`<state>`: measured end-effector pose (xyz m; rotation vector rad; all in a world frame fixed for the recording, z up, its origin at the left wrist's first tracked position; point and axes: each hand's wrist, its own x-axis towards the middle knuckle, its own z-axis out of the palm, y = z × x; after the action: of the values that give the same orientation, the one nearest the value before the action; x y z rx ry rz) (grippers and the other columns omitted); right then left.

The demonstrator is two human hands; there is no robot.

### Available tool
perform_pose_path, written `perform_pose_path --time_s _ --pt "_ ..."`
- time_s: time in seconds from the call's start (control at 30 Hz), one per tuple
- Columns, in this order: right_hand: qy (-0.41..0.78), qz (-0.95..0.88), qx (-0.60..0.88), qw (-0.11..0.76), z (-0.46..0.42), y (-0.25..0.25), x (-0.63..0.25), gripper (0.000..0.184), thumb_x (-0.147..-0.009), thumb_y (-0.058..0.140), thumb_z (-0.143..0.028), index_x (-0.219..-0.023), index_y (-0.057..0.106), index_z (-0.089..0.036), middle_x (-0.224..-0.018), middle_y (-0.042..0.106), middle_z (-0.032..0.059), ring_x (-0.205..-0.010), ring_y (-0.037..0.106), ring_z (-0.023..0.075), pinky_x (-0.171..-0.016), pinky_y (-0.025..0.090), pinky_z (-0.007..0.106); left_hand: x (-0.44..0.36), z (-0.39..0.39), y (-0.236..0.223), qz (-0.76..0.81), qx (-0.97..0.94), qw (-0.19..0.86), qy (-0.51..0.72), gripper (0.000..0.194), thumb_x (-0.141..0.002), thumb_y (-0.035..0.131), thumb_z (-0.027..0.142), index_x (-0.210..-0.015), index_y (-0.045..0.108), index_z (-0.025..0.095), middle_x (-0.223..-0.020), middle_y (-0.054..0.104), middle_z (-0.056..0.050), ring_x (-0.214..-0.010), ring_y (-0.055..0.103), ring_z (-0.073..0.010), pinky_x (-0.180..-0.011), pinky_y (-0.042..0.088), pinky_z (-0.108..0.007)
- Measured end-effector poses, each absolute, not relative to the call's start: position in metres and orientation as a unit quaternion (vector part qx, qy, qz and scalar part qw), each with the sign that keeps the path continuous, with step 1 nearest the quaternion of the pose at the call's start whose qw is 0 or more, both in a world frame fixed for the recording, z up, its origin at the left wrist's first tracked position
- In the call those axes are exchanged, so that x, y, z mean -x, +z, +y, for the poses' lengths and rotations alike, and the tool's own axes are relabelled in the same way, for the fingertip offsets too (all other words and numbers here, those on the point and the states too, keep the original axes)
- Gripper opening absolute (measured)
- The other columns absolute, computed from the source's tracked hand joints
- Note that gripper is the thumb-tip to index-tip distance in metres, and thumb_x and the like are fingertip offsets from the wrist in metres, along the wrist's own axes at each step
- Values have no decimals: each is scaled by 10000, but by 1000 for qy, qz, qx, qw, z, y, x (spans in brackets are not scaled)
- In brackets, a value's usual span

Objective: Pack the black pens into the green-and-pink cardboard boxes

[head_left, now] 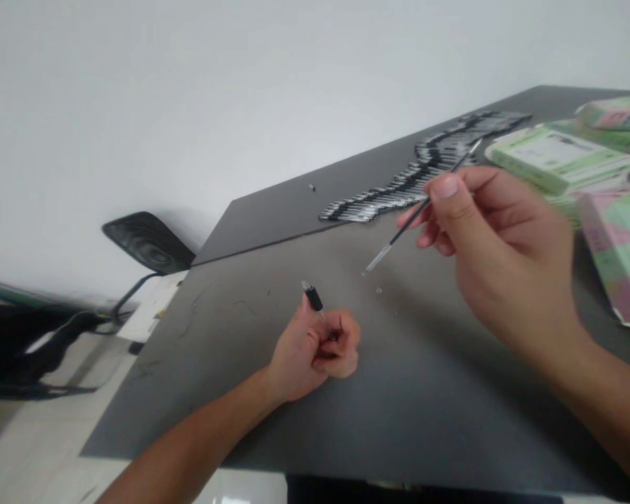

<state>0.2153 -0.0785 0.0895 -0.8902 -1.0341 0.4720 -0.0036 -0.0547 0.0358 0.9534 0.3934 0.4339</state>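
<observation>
My left hand (318, 346) rests on the dark grey table (231, 364), closed in a fist around a short black pen part (312, 297) whose tip sticks up out of the fist. My right hand (496, 248) is raised above the table to the right. Its thumb and fingers pinch a thin black pen refill (420, 208), which slants down to the left with its pale tip pointing at the table between the two hands. The two parts are apart.
A long row of black-and-silver pens (414, 178) lies across the far side of the table. Green and pink boxes (561, 157) are stacked at the right edge. A small loose piece (311, 187) lies near the back. A black chair (147, 245) stands at left beyond the table.
</observation>
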Motion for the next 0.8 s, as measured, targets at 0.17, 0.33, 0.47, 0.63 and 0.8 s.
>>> perform_pose_path --time_s 0.17,0.33,0.47,0.63,0.8 --pt "210 -456 385 774 -86 99 -212 152 -1053 638 -200 -915 695 -230 -769 747 -58 -696 698 79 -607 559 194 4 -57 25 172 -547 787 227 596 -1057 483 690 -743 481 184 -674 336 73 -429 232 -34 -447 183 -231" --pt "216 -454 377 778 -88 100 -213 129 -1043 657 -231 -918 688 -229 -750 752 -72 -702 718 77 -593 562 189 6 -59 9 189 -643 677 304 375 -1149 416 495 -923 521 215 -667 407 76 -450 324 -53 -441 244 -178" --pt "195 -457 386 778 -89 100 -215 167 -1053 629 -210 -897 677 -241 -757 730 -67 -697 699 78 -600 549 205 7 -62 2 176 -714 556 387 181 -1173 402 358 -1135 544 253 -730 462 86 -485 474 -38 -482 364 -135" --pt "155 -454 385 789 -93 102 -216 160 -1054 635 -218 -906 691 -240 -782 692 -51 -692 686 78 -556 508 221 15 -61 -4 199 -763 465 402 129 -1167 436 296 -1220 542 244 -739 575 67 -565 567 -54 -585 466 -157" --pt "126 -465 380 790 -95 100 -213 128 -1042 655 -220 -924 691 -254 -752 677 -61 -684 687 87 -533 483 250 17 -60 -8 213 -773 449 393 122 -1164 451 279 -1231 547 245 -687 588 80 -525 565 -51 -561 445 -153"
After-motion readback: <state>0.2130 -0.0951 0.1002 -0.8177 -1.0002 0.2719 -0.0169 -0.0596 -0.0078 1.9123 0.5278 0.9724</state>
